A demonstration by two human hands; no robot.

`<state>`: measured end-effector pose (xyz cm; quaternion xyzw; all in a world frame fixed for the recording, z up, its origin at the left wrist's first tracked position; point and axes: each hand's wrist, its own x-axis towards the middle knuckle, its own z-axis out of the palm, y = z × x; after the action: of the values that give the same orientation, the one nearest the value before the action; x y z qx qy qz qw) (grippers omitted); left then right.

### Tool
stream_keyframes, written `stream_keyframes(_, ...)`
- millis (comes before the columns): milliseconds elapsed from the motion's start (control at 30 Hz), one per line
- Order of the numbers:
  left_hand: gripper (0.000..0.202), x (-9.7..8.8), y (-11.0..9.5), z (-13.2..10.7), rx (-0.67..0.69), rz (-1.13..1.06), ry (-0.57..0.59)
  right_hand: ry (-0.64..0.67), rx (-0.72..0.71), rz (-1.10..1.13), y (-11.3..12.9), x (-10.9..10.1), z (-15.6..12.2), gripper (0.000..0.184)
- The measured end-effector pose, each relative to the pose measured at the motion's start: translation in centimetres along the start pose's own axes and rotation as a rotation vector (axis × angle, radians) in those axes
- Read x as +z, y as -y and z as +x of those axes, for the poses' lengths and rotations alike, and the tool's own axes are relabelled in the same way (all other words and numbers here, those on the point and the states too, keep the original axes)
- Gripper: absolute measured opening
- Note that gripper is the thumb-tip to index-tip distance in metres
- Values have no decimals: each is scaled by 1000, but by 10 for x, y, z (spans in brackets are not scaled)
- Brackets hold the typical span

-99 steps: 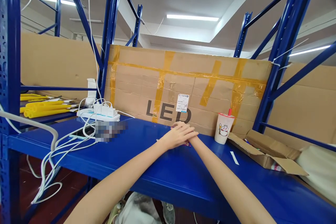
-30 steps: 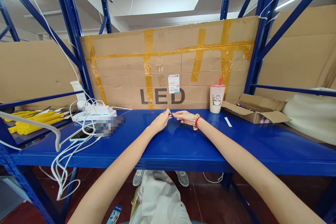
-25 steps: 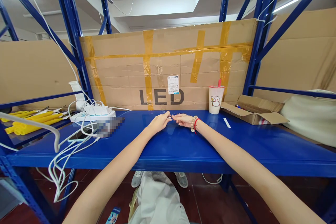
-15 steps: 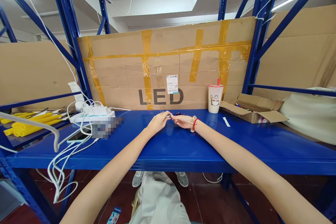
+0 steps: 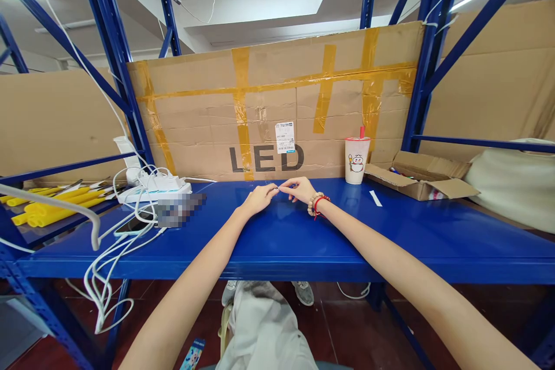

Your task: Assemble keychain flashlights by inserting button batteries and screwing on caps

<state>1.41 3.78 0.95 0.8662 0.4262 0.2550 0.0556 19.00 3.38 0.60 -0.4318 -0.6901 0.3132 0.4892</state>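
My left hand (image 5: 261,198) is closed in a pinch above the blue shelf top (image 5: 277,243), near its back edge. Fingertip to fingertip with it, my right hand (image 5: 299,189) has thumb and forefinger pressed together, its other fingers curled beneath. Something tiny and pale shows at the left fingertips, too small to name. A beaded bracelet (image 5: 311,204) and a red string (image 5: 318,206) circle my right wrist. Behind both hands stands a cardboard panel (image 5: 208,127) printed LED.
A paper cup (image 5: 356,165) with a red straw and an open cardboard box (image 5: 418,185) stand to the right, near a white strip (image 5: 375,198). Left are a power strip (image 5: 160,192), tangled white cables (image 5: 102,277) and yellow-handled tools (image 5: 60,208).
My right hand has lifted and turned so its wrist bends more. The dark purple bit seen behind its fingers earlier no longer shows. My left hand has shifted slightly left.
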Motion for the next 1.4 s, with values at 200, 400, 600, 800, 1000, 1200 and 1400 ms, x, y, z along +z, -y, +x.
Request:
stream_keyframes(200, 28, 6, 1, 2, 90, -155, -9, 50, 30, -20, -1, -10, 3, 34)
stream_keyframes(400, 27, 4, -9, -2, 93, -221, -34, 116, 40, -17, 3, -17, 2, 40)
stream_keyframes(600, 25, 3, -11, -3, 115, -256, -17, 184, 100, -44, -4, -19, 1, 42)
stream_keyframes(800, 16, 3, -7, -3, 176, -178, -35, 234, 144, 5, -17, -12, 0, 40)
stream_keyframes(1000, 19, 1, -1, -6, 82, -55, 55, 253, 133, -69, -15, -3, -3, 34)
stream_keyframes(1200, 20, 5, 7, -5, 25, 20, 134, 317, 100, -174, -13, -1, -3, 29)
stream_keyframes(1400, 24, 6, 9, -6, 2, 28, 73, 328, 29, -279, -11, 3, -3, 40)
